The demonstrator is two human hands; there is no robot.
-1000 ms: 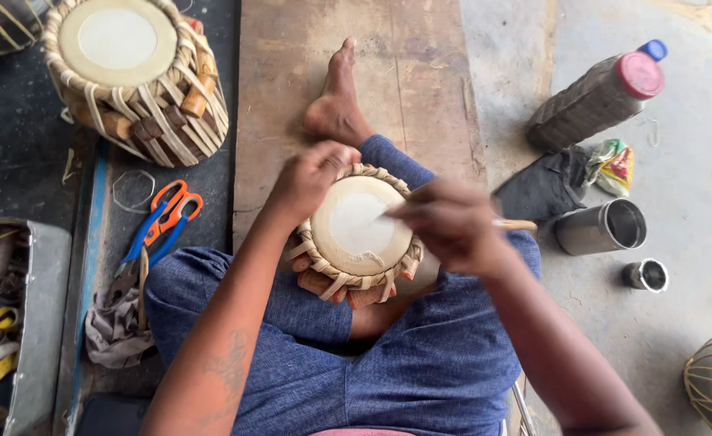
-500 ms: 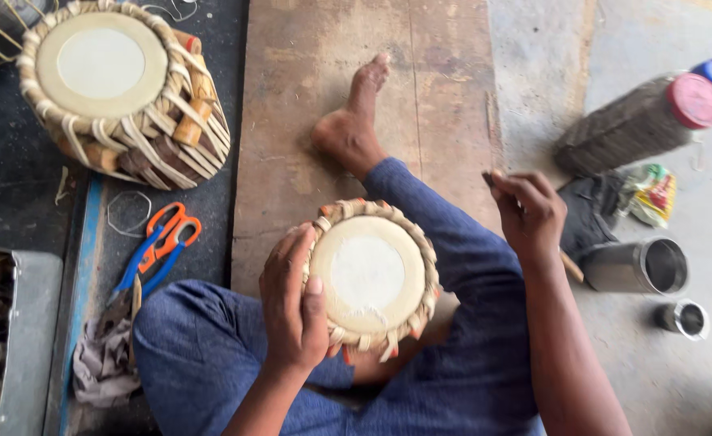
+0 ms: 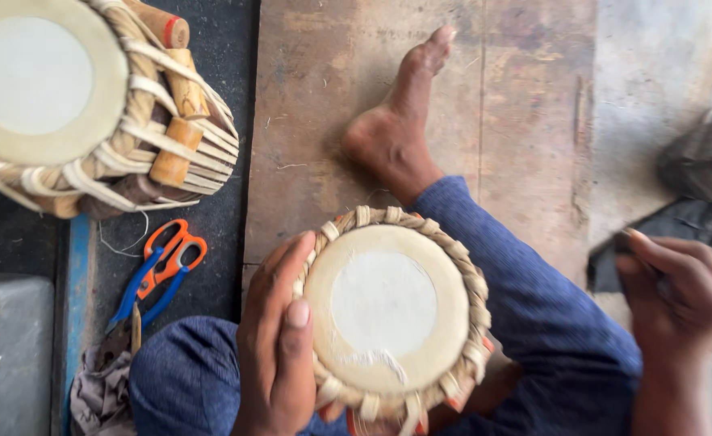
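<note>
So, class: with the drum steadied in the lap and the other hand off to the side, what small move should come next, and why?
Probably bring the right hand back over the small drum. The left hand grips its rim, its white centre patch faces up, and the right hand is blurred, away near the dark cloth.

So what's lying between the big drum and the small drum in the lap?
In the head view, orange-and-blue scissors lie on the dark mat between big drum and small drum.

Left hand (image 3: 274,339) grips drum (image 3: 392,311) (lap-held).
</note>
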